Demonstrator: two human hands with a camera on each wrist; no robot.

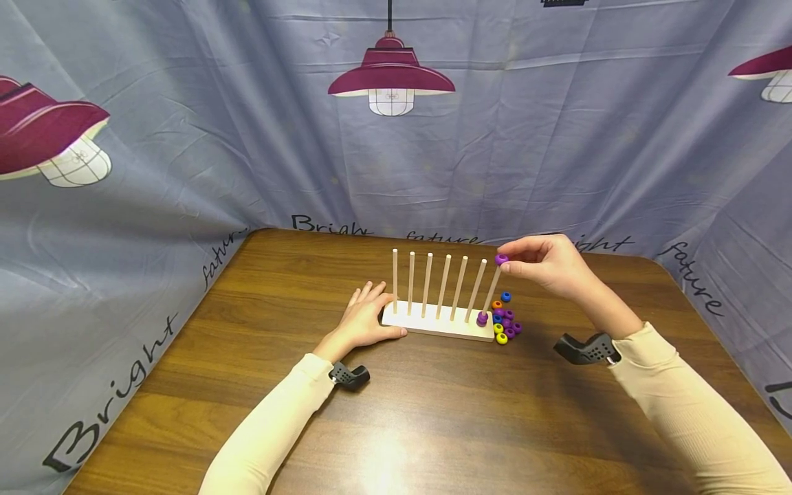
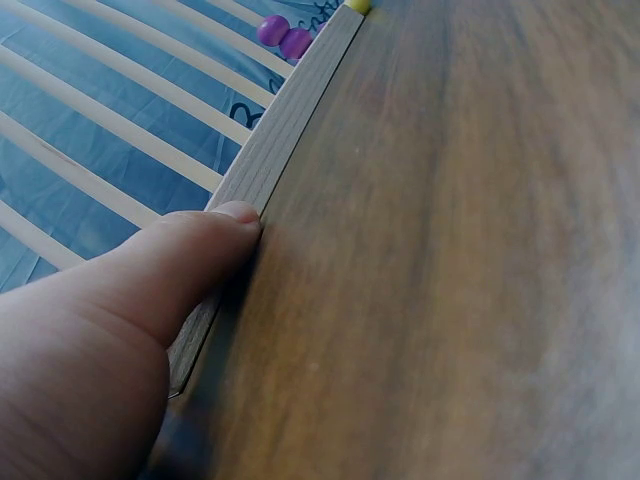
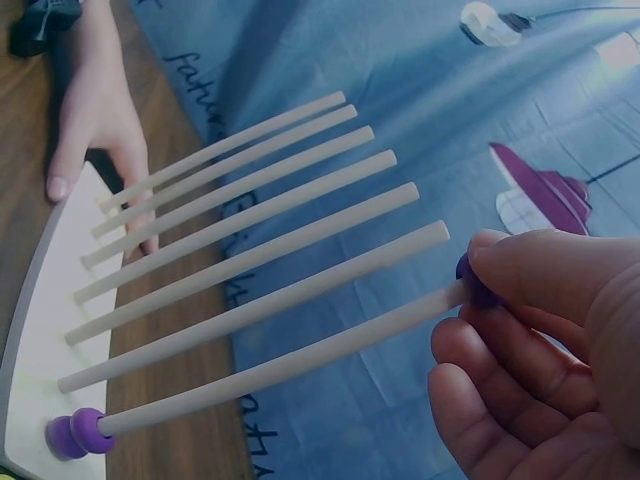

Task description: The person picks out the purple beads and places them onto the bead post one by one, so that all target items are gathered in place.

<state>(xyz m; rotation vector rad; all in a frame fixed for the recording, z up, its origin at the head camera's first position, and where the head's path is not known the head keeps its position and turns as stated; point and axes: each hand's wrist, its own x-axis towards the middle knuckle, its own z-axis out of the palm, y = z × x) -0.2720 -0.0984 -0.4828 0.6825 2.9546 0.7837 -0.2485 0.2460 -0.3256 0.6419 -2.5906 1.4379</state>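
"Bright" and "fature" read on the cloth (image 1: 383,172). The pale wooden rack (image 1: 439,326) sits on the grained table (image 1: 433,419), long axis left to right, seven round pegs (image 1: 427,285) upright. The left hand (image 1: 364,320) grips its left end; the right hand (image 1: 552,267) pinches a purple bead (image 1: 502,259) at the rightmost peg's tip, seemingly threaded, though fingers partly hide it.

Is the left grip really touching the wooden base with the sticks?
Touching. The left wrist view shows the left grip with its thumb against the edge of the wooden base, no gap between.
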